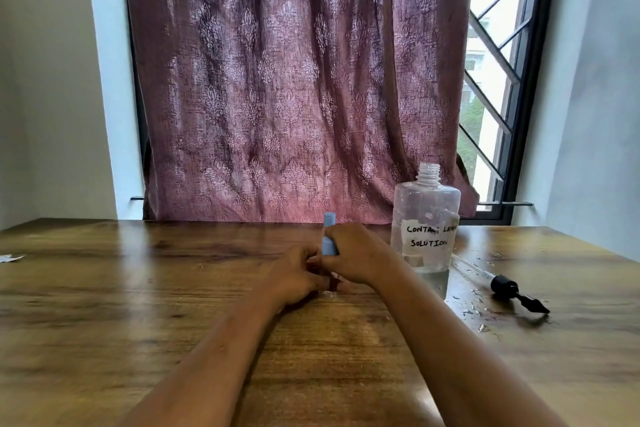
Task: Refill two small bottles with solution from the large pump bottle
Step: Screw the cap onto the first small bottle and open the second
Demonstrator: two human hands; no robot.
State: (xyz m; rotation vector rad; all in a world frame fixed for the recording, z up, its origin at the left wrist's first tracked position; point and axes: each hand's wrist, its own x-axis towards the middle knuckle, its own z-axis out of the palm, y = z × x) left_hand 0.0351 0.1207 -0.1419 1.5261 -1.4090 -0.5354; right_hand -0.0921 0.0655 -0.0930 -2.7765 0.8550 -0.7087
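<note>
The large clear bottle (425, 229), labelled "contact lens solution", stands uncapped right of centre with a little liquid at its bottom. Its black pump head with tube (509, 288) lies on the table to its right. My right hand (356, 253) grips a small bottle with a blue cap (329, 236), held upright on the table. My left hand (294, 274) is curled beside it, fingers at a small object with a reddish part (334, 282), mostly hidden; I cannot tell if it is the second small bottle.
The wooden table (138, 305) fills the lower view. Droplets of liquid (474, 308) are scattered near the pump head. A small white scrap (10, 257) lies at the far left edge. A patterned curtain (294, 80) and a barred window (495, 80) stand behind the table.
</note>
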